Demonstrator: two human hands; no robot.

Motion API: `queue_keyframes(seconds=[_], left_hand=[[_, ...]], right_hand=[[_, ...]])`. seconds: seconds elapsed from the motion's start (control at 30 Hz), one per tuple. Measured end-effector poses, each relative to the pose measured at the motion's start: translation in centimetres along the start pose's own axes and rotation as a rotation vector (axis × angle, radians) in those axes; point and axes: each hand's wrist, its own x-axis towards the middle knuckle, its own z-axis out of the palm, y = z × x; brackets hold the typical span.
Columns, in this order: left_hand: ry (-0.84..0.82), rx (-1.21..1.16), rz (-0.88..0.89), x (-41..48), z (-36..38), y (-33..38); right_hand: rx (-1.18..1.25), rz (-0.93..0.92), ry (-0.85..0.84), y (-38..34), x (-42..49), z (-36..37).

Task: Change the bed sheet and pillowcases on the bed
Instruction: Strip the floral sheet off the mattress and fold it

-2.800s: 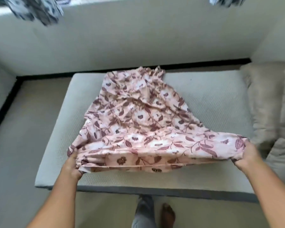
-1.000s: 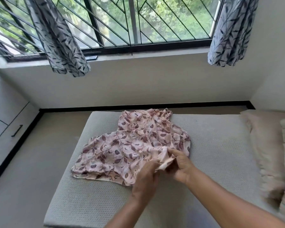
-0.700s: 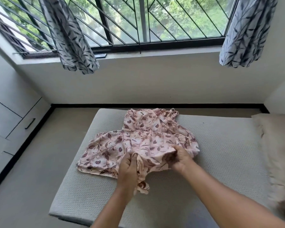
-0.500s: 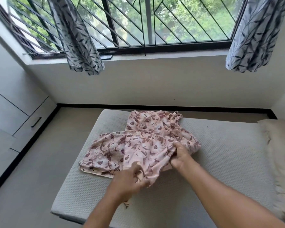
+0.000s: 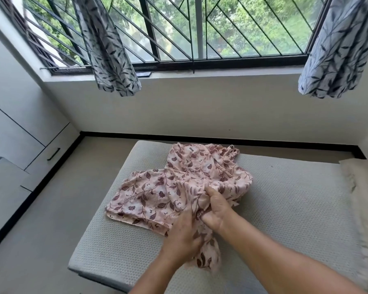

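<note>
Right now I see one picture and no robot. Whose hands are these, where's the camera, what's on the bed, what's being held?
There is no machine here: a person works with bare hands, and the single picture comes from a wide-angle camera on their head, looking forward and down. That is why the arms enter from the bottom edge. The left hand and the right hand both grip a bunched part of a pink floral cloth; the rest of it lies partly folded on a bare grey mattress. Whether it is a sheet or a pillowcase I cannot tell. A beige pillow lies at the mattress's right end. Behind is a barred window with two leaf-print curtains.
</note>
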Motion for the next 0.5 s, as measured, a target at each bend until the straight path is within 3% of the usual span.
queue_keyframes(seconds=[0.07,0.3,0.4,0.5], left_hand=[[0.016,-0.101,-0.059,0.3,0.8,0.7],[0.4,-0.547,-0.191,-0.1,0.3,2.3],[0.361,-0.692,-0.176,-0.5,0.4,2.4],[0.268,-0.572,-0.052,-1.3,0.4,1.6]], right_hand=[[-0.013,-0.016,-0.016,0.3,0.0,0.1],[-0.023,0.026,-0.058,0.3,-0.7,-0.5],[0.035,-0.003,0.006,-0.9,-0.5,-0.6],[-0.002,-0.083,0.011,-2.9,-0.7,-1.2]])
